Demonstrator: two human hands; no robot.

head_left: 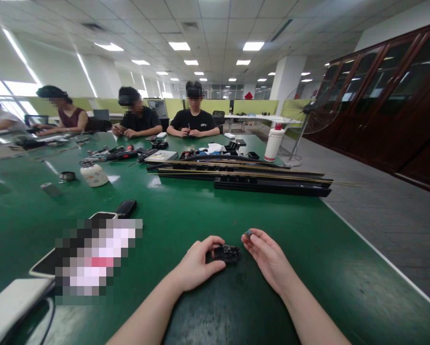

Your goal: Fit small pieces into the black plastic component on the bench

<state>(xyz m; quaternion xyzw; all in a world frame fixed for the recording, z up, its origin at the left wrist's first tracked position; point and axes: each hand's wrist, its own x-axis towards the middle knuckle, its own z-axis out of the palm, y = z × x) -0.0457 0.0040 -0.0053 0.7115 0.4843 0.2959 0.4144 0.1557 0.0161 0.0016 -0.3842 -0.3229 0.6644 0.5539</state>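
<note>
Near the front middle of the green table point(272, 215), my left hand point(200, 262) has its thumb and fingers around the left end of a small black part point(228, 254). The part has an uneven, open-looking upper side, whose details are too small to tell. Just to its right, my right hand point(267, 254) pinches a tiny greenish piece point(249, 234) between thumb and fingertips. A narrow gap separates the right fingertips from the black part.
Long black rails point(272, 186) with thin rods lie across the table ahead. A white bottle point(274, 143) stands behind them. At left are a patterned jar point(93, 174), a metal cylinder point(51, 189) and a white-edged device point(42, 263). Several people sit beyond.
</note>
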